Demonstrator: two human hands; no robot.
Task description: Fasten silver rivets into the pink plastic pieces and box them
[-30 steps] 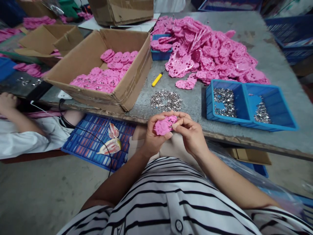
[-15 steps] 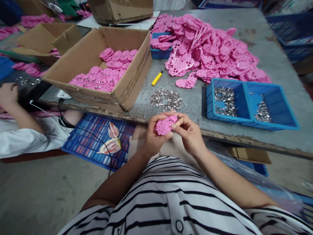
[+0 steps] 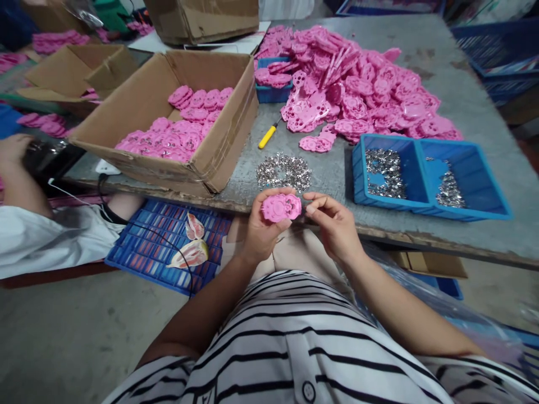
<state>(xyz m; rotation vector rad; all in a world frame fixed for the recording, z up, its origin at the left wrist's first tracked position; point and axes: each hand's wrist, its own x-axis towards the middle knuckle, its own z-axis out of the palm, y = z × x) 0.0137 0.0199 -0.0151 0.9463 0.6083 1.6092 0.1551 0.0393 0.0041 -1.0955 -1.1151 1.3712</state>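
My left hand (image 3: 261, 230) grips a round pink plastic piece (image 3: 281, 206) at the near edge of the grey table (image 3: 455, 95). My right hand (image 3: 333, 225) sits just right of the piece, fingers curled in a pinch with nothing visible in them. A small heap of shiny metal bits (image 3: 284, 171) lies right behind my hands. A big pile of pink pieces (image 3: 357, 92) covers the far middle of the table. A cardboard box (image 3: 219, 151) on the left holds stacked pink pieces.
A blue two-part tray (image 3: 416, 174) with metal bits sits at the right. A yellow-handled tool (image 3: 269, 136) lies between box and pile. A blue crate (image 3: 160, 247) lies under the table. Another person's arm (image 3: 17, 179) in a white sleeve is at far left.
My right hand has come off the pink piece and moved slightly right. My left hand has tilted the piece up. The other person's hand at the left has shifted.
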